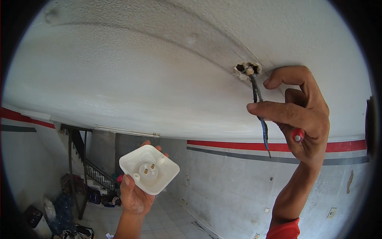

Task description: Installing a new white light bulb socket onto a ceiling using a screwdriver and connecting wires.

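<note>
The left hand (135, 199) grips a white, square plastic fixture base (160, 177) by its lower left edge, thumb in front and other fingertips showing over the upper rim behind. The base is tilted, its hollow side facing the camera; two brass terminals (146, 171) stand on a round raised part at its middle. The right hand (305, 113) is raised near the ceiling (119, 63), its lower fingers curled around a red object (298, 134) whose round end shows at the palm. Its thumb crosses in front of dark and blue wires (265, 135), while the forefinger bends above, spread apart from the thumb; whether another finger pinches the wires from behind, I cannot tell. The wires hang from a ragged hole (240, 67) in the ceiling, well apart from the base. A red sleeve (285, 230) covers the right arm near the lower edge. Beyond are a grey wall (227, 175) with a red stripe (246, 145), and a stair railing (99, 176) at left above the tiled floor (159, 227).
</note>
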Action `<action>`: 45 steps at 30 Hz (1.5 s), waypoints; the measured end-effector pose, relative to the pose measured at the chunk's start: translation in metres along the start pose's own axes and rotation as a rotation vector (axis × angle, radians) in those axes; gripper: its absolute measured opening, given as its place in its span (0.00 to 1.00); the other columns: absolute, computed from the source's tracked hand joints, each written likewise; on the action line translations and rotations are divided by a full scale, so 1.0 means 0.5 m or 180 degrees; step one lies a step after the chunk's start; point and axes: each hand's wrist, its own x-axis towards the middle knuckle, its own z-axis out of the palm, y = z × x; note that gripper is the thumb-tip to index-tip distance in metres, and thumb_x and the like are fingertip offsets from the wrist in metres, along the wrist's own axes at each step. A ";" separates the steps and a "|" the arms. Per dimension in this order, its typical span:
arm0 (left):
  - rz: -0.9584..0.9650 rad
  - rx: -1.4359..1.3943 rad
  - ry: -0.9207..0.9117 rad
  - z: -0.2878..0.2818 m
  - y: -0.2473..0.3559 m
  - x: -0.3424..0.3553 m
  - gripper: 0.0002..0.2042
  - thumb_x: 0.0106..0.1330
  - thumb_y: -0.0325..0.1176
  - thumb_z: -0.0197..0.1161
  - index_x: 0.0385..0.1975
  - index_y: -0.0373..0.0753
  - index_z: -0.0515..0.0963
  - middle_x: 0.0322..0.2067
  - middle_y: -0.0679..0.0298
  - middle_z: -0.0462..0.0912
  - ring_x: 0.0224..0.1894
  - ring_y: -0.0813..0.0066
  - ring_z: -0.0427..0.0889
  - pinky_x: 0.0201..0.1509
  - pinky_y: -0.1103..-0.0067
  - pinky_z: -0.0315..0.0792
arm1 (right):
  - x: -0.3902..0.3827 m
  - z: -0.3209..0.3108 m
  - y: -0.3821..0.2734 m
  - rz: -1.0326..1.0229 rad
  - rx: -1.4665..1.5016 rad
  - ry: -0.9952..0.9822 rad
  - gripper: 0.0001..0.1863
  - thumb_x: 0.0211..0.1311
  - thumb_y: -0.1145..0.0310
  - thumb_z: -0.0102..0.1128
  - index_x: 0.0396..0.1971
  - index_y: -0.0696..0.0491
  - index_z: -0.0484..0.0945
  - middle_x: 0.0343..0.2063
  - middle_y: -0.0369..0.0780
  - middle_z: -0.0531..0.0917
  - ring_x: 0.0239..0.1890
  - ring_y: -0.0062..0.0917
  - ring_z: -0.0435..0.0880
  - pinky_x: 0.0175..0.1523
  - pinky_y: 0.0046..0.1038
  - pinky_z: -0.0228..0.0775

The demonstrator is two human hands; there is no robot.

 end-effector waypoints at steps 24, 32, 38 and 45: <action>0.0623 0.0096 -0.0666 0.029 0.012 0.085 0.52 0.58 0.63 0.60 0.70 0.31 0.43 0.67 0.43 0.52 0.69 0.46 0.56 0.70 0.56 0.57 | 0.047 0.095 -0.037 -0.0302 0.0576 0.0093 0.11 0.37 0.74 0.71 0.27 0.52 0.87 0.23 0.38 0.82 0.21 0.22 0.82 0.20 0.19 0.67; 0.0464 -0.0646 -0.0816 0.025 0.008 0.105 0.54 0.58 0.62 0.61 0.70 0.31 0.38 0.69 0.42 0.46 0.72 0.48 0.48 0.73 0.57 0.52 | 0.079 0.112 -0.078 0.0015 -0.0106 0.0206 0.13 0.32 0.78 0.71 0.26 0.54 0.84 0.18 0.38 0.80 0.20 0.26 0.80 0.21 0.24 0.67; 0.0925 -0.0100 -0.0658 0.045 0.008 0.127 0.56 0.48 0.49 0.77 0.70 0.35 0.43 0.67 0.50 0.55 0.70 0.49 0.56 0.70 0.56 0.60 | 0.088 0.106 -0.079 0.0086 0.0138 -0.0010 0.16 0.26 0.82 0.64 0.25 0.54 0.84 0.17 0.38 0.79 0.19 0.26 0.78 0.21 0.26 0.66; 0.1802 0.0743 -0.0567 0.080 -0.012 0.135 0.55 0.43 0.46 0.80 0.67 0.40 0.46 0.61 0.54 0.60 0.68 0.51 0.60 0.69 0.58 0.61 | 0.090 0.100 -0.079 0.0191 0.0203 -0.0377 0.19 0.23 0.81 0.63 0.25 0.53 0.83 0.18 0.37 0.77 0.20 0.30 0.78 0.22 0.29 0.68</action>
